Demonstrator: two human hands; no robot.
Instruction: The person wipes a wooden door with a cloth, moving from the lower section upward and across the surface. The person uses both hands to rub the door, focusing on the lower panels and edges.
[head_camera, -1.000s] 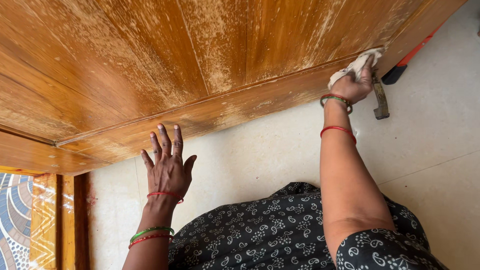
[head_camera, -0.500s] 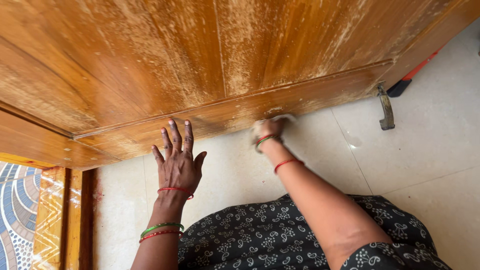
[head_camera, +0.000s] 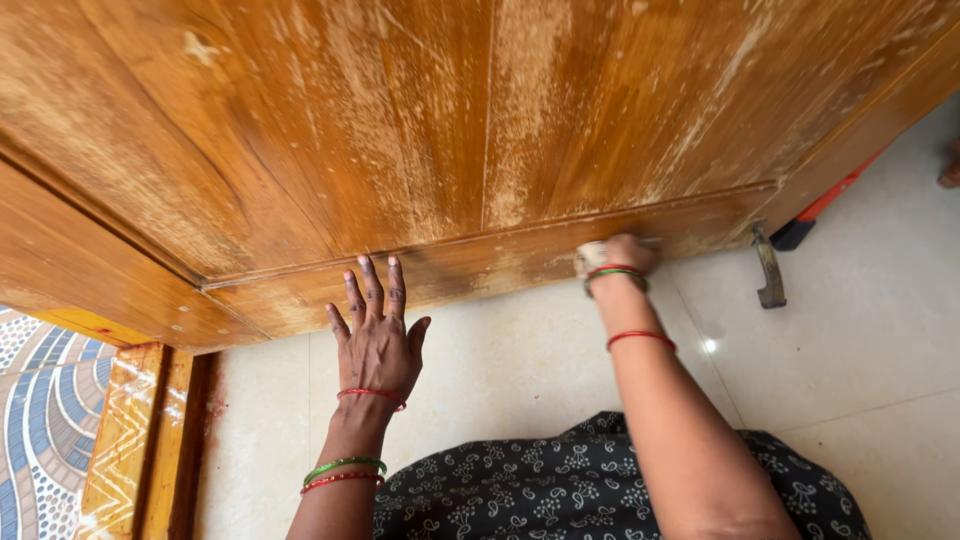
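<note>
Left hand (head_camera: 377, 340) lies flat, fingers spread, against the bottom rail of a wooden door (head_camera: 480, 130). Right hand (head_camera: 625, 255) grips a pale cloth (head_camera: 590, 257) pressed to the rail.

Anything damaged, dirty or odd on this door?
Yes: the wooden door is streaked with pale, dusty patches across its panels and bottom rail. The right hand presses a light cloth there; the left hand lies flat on it.

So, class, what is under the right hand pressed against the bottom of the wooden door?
A pale cloth pokes out beside the right hand, against the door. The hand covers most of it.
</note>
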